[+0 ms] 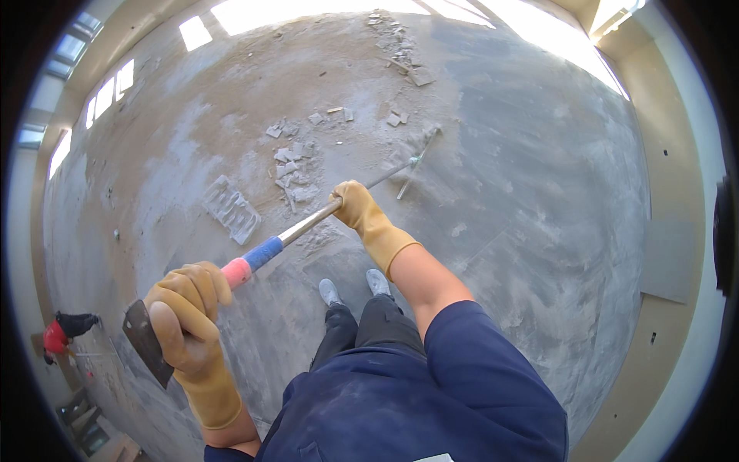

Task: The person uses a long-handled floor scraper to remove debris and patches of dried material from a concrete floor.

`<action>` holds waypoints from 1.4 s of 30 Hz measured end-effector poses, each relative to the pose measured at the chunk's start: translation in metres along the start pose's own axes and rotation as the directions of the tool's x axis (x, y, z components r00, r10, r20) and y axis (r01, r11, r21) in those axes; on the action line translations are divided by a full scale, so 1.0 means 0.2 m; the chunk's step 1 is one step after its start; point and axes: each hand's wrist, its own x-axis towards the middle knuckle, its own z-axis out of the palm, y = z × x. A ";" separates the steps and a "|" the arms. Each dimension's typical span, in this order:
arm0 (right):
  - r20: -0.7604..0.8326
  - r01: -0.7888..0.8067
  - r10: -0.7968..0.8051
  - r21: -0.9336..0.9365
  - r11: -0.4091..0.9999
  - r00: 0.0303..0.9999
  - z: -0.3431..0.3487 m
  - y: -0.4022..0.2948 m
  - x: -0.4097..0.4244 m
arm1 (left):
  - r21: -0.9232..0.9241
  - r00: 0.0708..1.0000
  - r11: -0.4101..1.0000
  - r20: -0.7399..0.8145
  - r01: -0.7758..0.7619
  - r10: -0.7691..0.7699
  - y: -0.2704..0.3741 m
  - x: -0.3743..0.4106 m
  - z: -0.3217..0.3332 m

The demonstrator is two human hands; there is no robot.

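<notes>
Both my hands wear tan rubber gloves and grip one long metal pole with a blue and a pink sleeve near its upper end. My left hand is closed around that end, beside the pink sleeve; a dark flat scraper-like blade shows at its outer side, and how it is held is hidden. My right hand grips the pole farther down. The pole's far end meets a long thin crossbar head lying on the dusty floor, with a green joint between them.
Broken pieces of rubble lie ahead, and another rubble heap farther off. A dusty ridged slab rests at the left. A person in red bends over by the left wall. A grey panel leans near the right wall.
</notes>
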 end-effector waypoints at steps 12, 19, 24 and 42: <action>0.035 0.147 -0.152 0.134 0.980 0.988 0.41 -0.29 0.29 | 0.312 0.997 0.949 -0.046 -0.049 0.067 0.14 -0.07 -0.10; 0.459 0.154 -0.126 -0.023 0.988 0.880 0.33 -0.65 0.34 | 0.241 0.933 0.966 -0.316 -0.098 0.173 0.29 -0.17 -0.10; 0.567 0.140 -0.036 -0.141 0.980 0.823 0.21 -0.85 -0.03 | 0.050 0.844 0.991 -0.519 -0.127 0.134 0.59 -0.36 -0.34; 0.231 -0.061 0.047 0.052 0.997 0.972 0.91 -0.72 -0.52 | -0.063 0.971 0.998 -0.240 0.000 -0.015 0.52 -0.72 -0.81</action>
